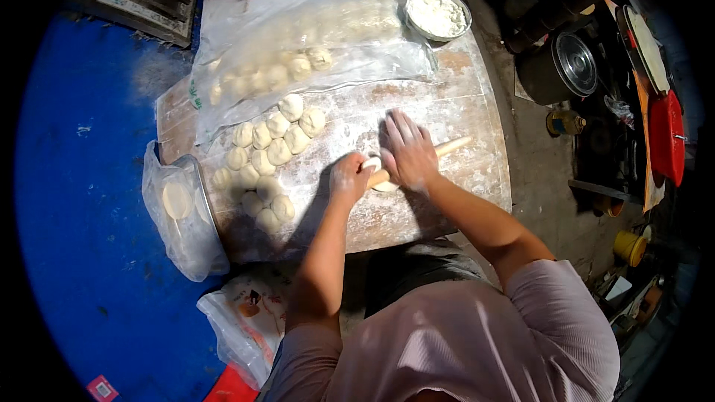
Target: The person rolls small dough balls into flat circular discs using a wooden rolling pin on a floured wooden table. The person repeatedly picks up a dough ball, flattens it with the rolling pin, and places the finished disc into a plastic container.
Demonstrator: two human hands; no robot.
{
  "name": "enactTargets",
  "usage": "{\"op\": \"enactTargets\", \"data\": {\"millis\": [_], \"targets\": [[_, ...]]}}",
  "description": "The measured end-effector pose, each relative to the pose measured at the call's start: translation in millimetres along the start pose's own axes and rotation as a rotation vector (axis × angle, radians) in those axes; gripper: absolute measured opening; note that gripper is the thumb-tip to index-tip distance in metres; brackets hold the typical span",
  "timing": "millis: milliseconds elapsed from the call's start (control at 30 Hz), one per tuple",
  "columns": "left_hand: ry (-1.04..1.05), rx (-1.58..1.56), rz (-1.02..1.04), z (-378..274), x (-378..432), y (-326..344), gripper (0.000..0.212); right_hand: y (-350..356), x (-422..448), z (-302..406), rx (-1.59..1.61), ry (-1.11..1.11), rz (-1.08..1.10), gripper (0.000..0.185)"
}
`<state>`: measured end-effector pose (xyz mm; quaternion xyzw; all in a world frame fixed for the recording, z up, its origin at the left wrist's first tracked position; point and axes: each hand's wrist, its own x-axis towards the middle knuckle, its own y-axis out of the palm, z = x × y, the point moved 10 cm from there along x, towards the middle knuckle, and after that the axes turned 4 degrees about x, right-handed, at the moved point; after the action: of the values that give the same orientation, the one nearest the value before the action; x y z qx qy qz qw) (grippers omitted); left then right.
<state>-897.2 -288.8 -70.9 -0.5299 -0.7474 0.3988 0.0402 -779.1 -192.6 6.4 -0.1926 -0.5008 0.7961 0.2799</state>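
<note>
On the floured wooden board (357,229), a wooden rolling pin (455,146) lies slantwise across a small flattened piece of dough (385,186). My right hand (410,151) rests flat over the pin with its fingers stretched forward. At the dough's left edge, my left hand (349,176) has its fingers curled and seems to pinch the dough near the pin's lower end. Several round dough balls (279,152) sit close together left of my hands. More dough balls (300,67) lie under a clear plastic sheet (363,67) farther back.
A glass bowl of pale, crumbly filling or flour (437,14) stands at the back right. At the board's left edge is a metal basin (209,206) partly wrapped in a plastic bag. A lidded pot (558,70) and an oil bottle (565,122) stand off to the right.
</note>
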Motion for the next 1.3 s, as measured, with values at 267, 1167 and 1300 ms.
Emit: {"op": "enactTargets", "data": {"millis": [267,1167,1300], "targets": [[0.017,0.146,-0.039,-7.3,-22.4,-24.3,0.024,16.9,-0.9,25.8,-0.023,-0.048,-0.032,0.07],[-0.18,0.169,-0.468,92.8,-86.7,-73.4,0.03,56.5,-10.7,83.1,-0.015,-0.091,0.103,0.075],[-0.236,0.064,-0.423,93.4,-114.3,-67.9,0.035,80.1,-98.7,86.1,-0.131,-0.235,0.222,0.079]]}}
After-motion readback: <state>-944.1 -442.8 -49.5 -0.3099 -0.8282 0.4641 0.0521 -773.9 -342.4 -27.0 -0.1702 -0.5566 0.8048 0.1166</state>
